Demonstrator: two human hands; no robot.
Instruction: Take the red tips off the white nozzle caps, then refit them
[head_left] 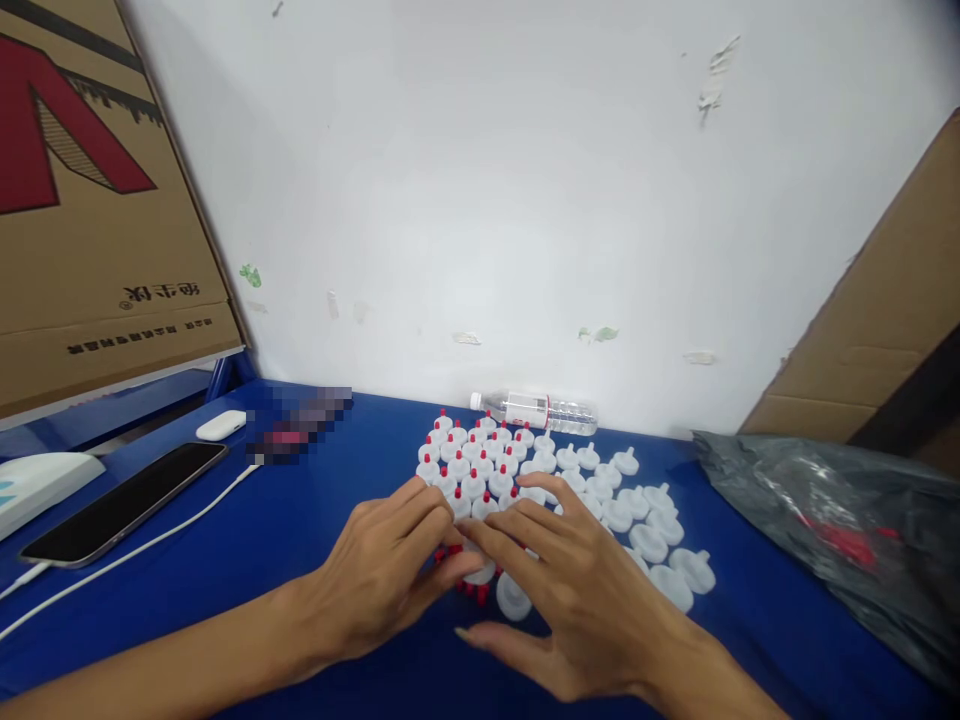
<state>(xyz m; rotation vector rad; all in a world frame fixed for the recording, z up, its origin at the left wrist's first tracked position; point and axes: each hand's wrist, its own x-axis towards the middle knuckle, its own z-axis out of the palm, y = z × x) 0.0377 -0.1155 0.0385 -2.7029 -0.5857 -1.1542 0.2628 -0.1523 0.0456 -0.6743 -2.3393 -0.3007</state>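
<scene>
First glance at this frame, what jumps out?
The left hand and right hand meet mid-frame on the blue table, fingertips over a white cap and small red pieces. Just behind them is a dense cluster of white caps with red tips, with plain white caps trailing to the right. A water bottle lies at the back edge, a phone far left, a black plastic bag far right.

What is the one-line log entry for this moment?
left hand: fingertips at white caps | right hand: open over them | red plugs between hands
</scene>
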